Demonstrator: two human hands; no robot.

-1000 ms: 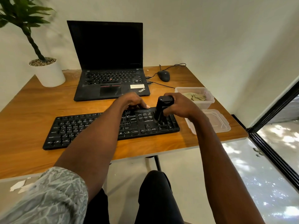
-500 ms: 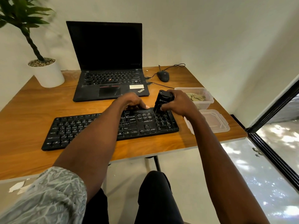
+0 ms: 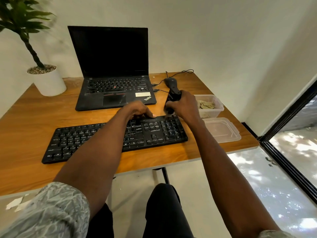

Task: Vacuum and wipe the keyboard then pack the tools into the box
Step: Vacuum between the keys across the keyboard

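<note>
Head view: black keyboard (image 3: 116,138) flat on wooden desk (image 3: 30,117), near front edge. Right hand (image 3: 184,106) wrapped around black handheld vacuum (image 3: 173,96), nozzle apparently at keyboard's top right corner, blurred there. Left hand (image 3: 137,110) curled, fingertips pressing keyboard's upper edge, holding nothing. Clear box (image 3: 208,105) with cloth (image 3: 206,105) inside just right of vacuum; lid (image 3: 221,129) beside keyboard. Laptop (image 3: 113,74) behind.

Readable text: "ThinkPad" in pale slanted letters at the lower right palm rest of the black open laptop (image 3: 116,86), centre of frame. The flat black keyboard (image 3: 154,133) below it shows "Shift" and "Ctrl" keycaps; other legends are too small.
</note>
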